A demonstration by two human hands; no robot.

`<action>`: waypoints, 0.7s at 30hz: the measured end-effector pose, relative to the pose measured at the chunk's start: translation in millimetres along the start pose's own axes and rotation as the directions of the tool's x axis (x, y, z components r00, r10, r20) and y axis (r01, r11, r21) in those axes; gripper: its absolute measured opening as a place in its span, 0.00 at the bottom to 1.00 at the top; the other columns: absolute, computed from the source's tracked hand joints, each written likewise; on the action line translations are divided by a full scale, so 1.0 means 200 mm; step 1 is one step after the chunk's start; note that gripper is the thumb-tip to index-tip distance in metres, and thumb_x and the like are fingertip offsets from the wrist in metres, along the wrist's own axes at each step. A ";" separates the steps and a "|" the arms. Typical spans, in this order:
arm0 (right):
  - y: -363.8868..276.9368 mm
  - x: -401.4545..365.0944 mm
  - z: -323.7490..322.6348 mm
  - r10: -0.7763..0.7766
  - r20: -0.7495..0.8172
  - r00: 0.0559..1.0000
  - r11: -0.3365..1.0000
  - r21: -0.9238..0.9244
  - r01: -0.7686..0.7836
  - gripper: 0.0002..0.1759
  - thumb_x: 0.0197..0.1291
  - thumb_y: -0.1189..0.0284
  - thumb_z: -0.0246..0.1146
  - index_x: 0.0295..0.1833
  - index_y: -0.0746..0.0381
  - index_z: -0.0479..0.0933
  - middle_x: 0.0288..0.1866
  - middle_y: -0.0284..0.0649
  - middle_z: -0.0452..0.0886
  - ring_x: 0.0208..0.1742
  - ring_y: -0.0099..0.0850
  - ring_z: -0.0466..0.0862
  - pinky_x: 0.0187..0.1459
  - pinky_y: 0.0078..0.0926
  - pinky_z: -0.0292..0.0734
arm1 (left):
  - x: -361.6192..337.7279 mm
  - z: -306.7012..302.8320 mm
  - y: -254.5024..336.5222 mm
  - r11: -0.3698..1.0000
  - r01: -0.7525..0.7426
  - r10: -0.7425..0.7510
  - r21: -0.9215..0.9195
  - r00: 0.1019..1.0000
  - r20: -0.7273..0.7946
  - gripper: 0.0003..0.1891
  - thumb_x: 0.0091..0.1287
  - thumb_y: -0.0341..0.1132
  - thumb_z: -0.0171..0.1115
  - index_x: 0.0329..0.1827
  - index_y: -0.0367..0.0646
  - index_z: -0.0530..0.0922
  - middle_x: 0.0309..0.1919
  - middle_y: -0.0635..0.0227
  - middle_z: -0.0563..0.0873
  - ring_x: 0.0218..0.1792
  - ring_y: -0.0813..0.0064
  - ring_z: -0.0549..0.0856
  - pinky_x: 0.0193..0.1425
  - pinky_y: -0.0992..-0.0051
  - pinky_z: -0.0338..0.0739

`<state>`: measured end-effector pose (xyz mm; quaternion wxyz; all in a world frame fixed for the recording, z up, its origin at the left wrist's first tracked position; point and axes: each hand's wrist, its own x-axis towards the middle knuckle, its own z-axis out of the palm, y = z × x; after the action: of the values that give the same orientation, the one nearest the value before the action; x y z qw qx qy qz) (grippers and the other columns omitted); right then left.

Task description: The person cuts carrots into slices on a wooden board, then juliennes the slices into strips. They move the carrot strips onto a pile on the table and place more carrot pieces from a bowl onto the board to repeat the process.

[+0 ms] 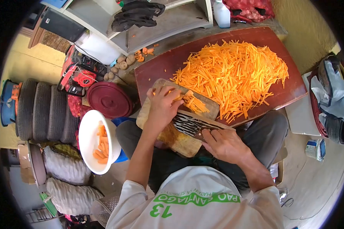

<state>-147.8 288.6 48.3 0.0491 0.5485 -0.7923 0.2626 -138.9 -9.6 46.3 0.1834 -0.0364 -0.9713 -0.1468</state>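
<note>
My right hand [226, 145] is closed around the dark handle of a wide-bladed knife [193, 125], its blade patterned black and silver. The blade lies across a worn wooden cutting board [187, 148] above my lap. With curled fingers, my left hand [163, 105] grips a carrot piece at the board's upper left, just beside the blade; the hand hides most of that piece. Cut carrot sticks [196, 104] lie on the board beyond the blade. A large heap of carrot sticks [233, 72] covers much of the red-brown table [151, 74] in front of me.
To my left stands a white basin [86, 131] with peeled carrots [102, 147] inside. Behind it are a maroon lid [110, 100], several tyres [42, 110] and filled sacks [72, 196]. A white bottle [221, 15] stands past the table. Potato-like lumps [122, 65] lie near the shelf.
</note>
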 end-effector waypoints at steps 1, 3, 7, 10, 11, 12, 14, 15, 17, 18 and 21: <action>0.00 0.00 0.00 0.005 -0.002 1.000 1.000 0.012 -0.005 0.19 0.71 0.62 0.75 0.55 0.65 0.81 0.35 0.38 0.84 0.35 0.38 0.90 0.36 0.41 0.86 | 0.00 0.00 -0.01 0.999 0.017 -0.019 -0.051 0.999 -0.035 0.17 0.68 0.34 0.82 0.59 0.48 0.93 0.58 0.64 0.92 0.62 0.58 0.88 0.77 0.52 0.65; 0.00 0.00 0.02 0.002 -0.030 1.000 1.000 0.008 -0.001 0.19 0.71 0.62 0.75 0.55 0.64 0.81 0.35 0.39 0.85 0.36 0.39 0.91 0.37 0.42 0.86 | -0.01 -0.02 -0.09 0.999 0.047 -0.048 -0.020 0.997 -0.059 0.16 0.67 0.33 0.82 0.58 0.47 0.93 0.58 0.64 0.92 0.62 0.58 0.88 0.76 0.53 0.66; 0.01 0.00 0.03 0.012 -0.037 0.999 0.999 0.043 -0.011 0.19 0.70 0.62 0.75 0.55 0.64 0.81 0.35 0.41 0.87 0.37 0.40 0.91 0.38 0.43 0.87 | -0.13 -0.03 -0.25 0.981 0.194 -0.193 0.025 0.980 -0.043 0.19 0.64 0.33 0.82 0.59 0.47 0.92 0.59 0.63 0.91 0.60 0.57 0.87 0.72 0.54 0.67; 0.02 -0.02 0.06 0.056 -0.016 0.998 0.993 0.102 -0.054 0.23 0.68 0.62 0.79 0.61 0.64 0.83 0.37 0.43 0.87 0.37 0.46 0.90 0.40 0.45 0.86 | -0.24 0.00 -0.32 0.944 0.316 -0.319 -0.097 0.948 -0.016 0.24 0.62 0.35 0.84 0.63 0.45 0.91 0.59 0.59 0.90 0.61 0.56 0.86 0.70 0.56 0.68; 0.02 -0.01 0.06 0.051 -0.019 0.999 0.993 0.112 -0.049 0.24 0.68 0.62 0.79 0.61 0.64 0.83 0.37 0.43 0.87 0.37 0.46 0.90 0.40 0.45 0.86 | -0.26 0.01 -0.35 0.934 0.327 -0.330 -0.140 0.944 0.000 0.26 0.62 0.36 0.84 0.64 0.45 0.91 0.59 0.58 0.89 0.61 0.55 0.86 0.70 0.56 0.68; 0.02 -0.01 0.06 0.047 -0.020 0.999 0.992 0.121 -0.044 0.24 0.68 0.62 0.79 0.61 0.64 0.83 0.37 0.44 0.87 0.37 0.46 0.90 0.40 0.45 0.86 | -0.27 0.01 -0.36 0.923 0.339 -0.341 -0.185 0.940 0.018 0.27 0.61 0.37 0.85 0.66 0.45 0.90 0.59 0.58 0.89 0.62 0.55 0.86 0.70 0.57 0.68; 0.01 -0.01 0.06 0.033 -0.028 0.999 0.990 0.136 -0.029 0.24 0.67 0.62 0.80 0.61 0.64 0.83 0.37 0.44 0.87 0.37 0.47 0.90 0.40 0.45 0.86 | -0.28 0.02 -0.38 0.895 0.378 -0.377 -0.237 0.925 0.050 0.30 0.60 0.38 0.85 0.67 0.45 0.90 0.59 0.58 0.89 0.62 0.54 0.85 0.69 0.58 0.69; 0.02 0.00 0.06 0.024 -0.036 0.999 0.990 0.139 -0.019 0.24 0.67 0.63 0.80 0.61 0.64 0.83 0.37 0.44 0.87 0.37 0.47 0.90 0.40 0.45 0.86 | -0.27 0.00 -0.36 0.881 0.404 -0.401 -0.245 0.914 0.063 0.30 0.60 0.38 0.86 0.67 0.45 0.90 0.59 0.58 0.89 0.63 0.54 0.85 0.69 0.58 0.69; 0.02 0.01 0.06 0.014 -0.047 0.999 0.989 0.146 -0.007 0.24 0.66 0.63 0.80 0.61 0.65 0.83 0.37 0.45 0.87 0.37 0.48 0.90 0.40 0.46 0.86 | -0.25 0.00 -0.37 0.871 0.414 -0.413 -0.264 0.909 0.063 0.31 0.60 0.39 0.86 0.68 0.45 0.90 0.58 0.57 0.88 0.63 0.53 0.85 0.70 0.58 0.69; 0.02 0.01 0.06 0.012 -0.050 0.999 0.989 0.150 -0.005 0.24 0.66 0.63 0.80 0.61 0.65 0.83 0.37 0.45 0.87 0.37 0.48 0.90 0.40 0.46 0.86 | -0.24 0.01 -0.37 0.874 0.400 -0.403 -0.274 0.914 0.049 0.31 0.60 0.39 0.86 0.69 0.45 0.89 0.58 0.57 0.88 0.63 0.52 0.85 0.70 0.58 0.70; 0.02 0.01 0.06 0.021 -0.042 0.999 0.989 0.150 -0.015 0.24 0.66 0.64 0.80 0.61 0.65 0.83 0.37 0.46 0.87 0.37 0.49 0.90 0.39 0.47 0.86 | -0.20 0.02 -0.38 0.862 0.412 -0.417 -0.295 0.907 0.048 0.32 0.59 0.39 0.86 0.69 0.44 0.90 0.60 0.54 0.88 0.64 0.50 0.85 0.72 0.56 0.70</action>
<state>-150.1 282.6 36.8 0.0229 0.5376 -0.7741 0.3336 -112.6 -82.0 6.2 0.1485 0.1473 -0.9212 -0.3280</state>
